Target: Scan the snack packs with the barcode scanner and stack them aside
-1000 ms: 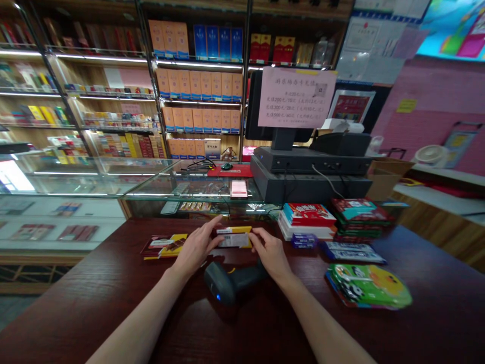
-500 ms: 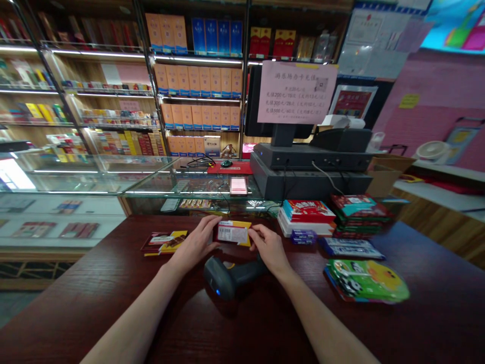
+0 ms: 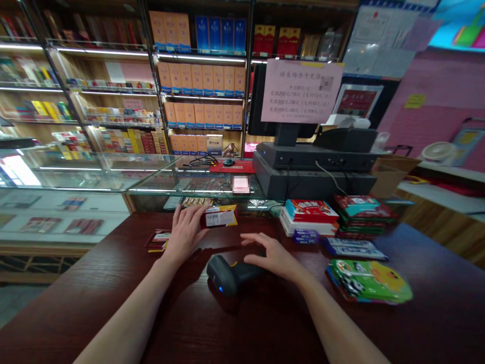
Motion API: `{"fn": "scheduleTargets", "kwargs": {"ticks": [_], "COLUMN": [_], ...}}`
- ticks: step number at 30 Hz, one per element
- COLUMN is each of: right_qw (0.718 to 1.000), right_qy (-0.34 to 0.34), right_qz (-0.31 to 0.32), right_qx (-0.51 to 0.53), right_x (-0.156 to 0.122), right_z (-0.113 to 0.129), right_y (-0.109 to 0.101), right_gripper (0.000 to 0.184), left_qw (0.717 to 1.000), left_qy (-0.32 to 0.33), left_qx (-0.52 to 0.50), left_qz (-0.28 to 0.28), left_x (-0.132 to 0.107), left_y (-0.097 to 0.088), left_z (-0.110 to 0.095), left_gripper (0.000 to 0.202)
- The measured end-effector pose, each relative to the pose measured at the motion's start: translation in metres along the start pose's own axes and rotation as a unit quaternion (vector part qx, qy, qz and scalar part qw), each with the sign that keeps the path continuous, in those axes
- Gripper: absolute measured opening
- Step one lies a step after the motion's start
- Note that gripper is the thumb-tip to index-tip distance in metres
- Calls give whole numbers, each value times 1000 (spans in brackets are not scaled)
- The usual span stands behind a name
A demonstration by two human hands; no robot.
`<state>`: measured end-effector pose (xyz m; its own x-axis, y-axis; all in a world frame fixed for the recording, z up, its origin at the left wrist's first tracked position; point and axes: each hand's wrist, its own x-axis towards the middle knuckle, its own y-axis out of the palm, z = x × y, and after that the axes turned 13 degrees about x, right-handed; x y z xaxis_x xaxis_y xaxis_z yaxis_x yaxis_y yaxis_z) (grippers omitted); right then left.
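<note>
My left hand (image 3: 187,228) is closed on one end of a small red and yellow snack packet (image 3: 220,217), whose white barcode label faces me above the dark counter. Partly behind that hand lie more red and yellow packets (image 3: 156,241). My right hand (image 3: 271,253) holds nothing; its thumb and fingers are apart. Just beside it, a dark barcode scanner (image 3: 223,275) rests on the counter with a small blue light lit. My right hand covers the end of the scanner's handle.
At the right of the counter (image 3: 182,328) are stacked red and white boxes (image 3: 310,211), dark red packets (image 3: 364,207), purple packs (image 3: 306,236), a blue packet (image 3: 354,248) and green packets (image 3: 371,280). Behind stand a cash register (image 3: 314,174) and a glass case (image 3: 197,184).
My right hand has let go of the snack packet and its fingers have spread. My left hand has carried the packet left and slightly up. The scanner stays put.
</note>
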<state>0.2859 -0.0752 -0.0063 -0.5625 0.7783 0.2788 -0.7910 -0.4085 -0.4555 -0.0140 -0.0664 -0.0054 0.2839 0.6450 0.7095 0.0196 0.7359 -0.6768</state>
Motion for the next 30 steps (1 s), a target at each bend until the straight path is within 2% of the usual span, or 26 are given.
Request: {"fn": "scheduleTargets", "kwargs": {"ticks": [4, 6, 13, 19, 23, 30], "right_qw": [995, 990, 978, 974, 977, 990], "right_qy": [26, 32, 20, 17, 14, 2], "right_qz": [80, 103, 134, 158, 153, 51], "right_qx": [-59, -90, -157, -161, -150, -133], "right_x": [-5, -6, -5, -3, -3, -3], "right_z": [10, 13, 8, 10, 13, 11], "right_y": [-2, 0, 11, 12, 11, 9], "right_gripper": [76, 81, 80, 65, 55, 59], "left_qw": [1000, 1000, 999, 999, 999, 999], "left_qy": [-22, -26, -40, -39, -46, -38], "left_qx": [13, 14, 11, 14, 12, 19], "left_qz": [-6, -7, -5, 1, 0, -13], "left_x": [-2, -2, -2, -3, -4, -5], "left_y": [-1, -2, -2, 1, 2, 3], "left_z": [6, 7, 8, 9, 9, 8], "left_gripper": [61, 61, 62, 62, 61, 62]}}
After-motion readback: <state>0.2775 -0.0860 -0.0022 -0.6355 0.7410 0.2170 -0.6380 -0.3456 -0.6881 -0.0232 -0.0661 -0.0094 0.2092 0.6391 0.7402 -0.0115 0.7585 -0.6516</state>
